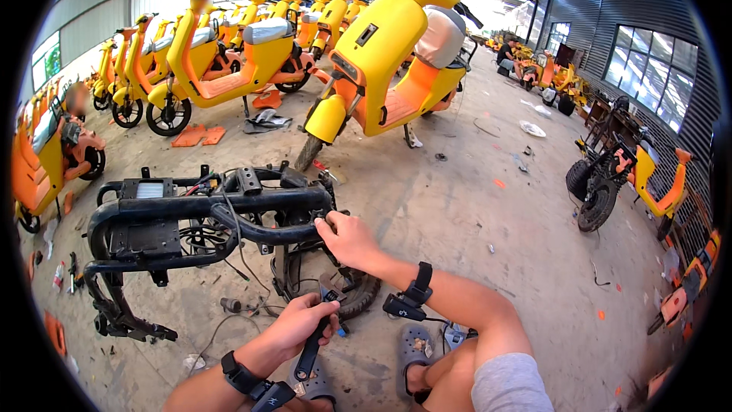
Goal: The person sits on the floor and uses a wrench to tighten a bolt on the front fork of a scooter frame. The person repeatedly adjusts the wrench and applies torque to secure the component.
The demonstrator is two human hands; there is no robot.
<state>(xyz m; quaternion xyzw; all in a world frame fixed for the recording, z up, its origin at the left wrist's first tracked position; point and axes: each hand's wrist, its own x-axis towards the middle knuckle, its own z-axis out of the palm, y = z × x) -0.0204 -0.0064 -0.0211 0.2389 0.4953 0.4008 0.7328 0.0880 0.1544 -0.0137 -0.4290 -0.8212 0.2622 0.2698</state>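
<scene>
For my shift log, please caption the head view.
Left hand holds an adjustable wrench; right hand touches a black frame, yellow scooters beyond.

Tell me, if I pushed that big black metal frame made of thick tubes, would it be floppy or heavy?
The big black metal frame made of thick tubes would probably feel stiff, since those tubes look solidly joined. It's likely heavy too, with so much metal in it. The thin, bendy black cables among its tubes would probably flop about.
</scene>
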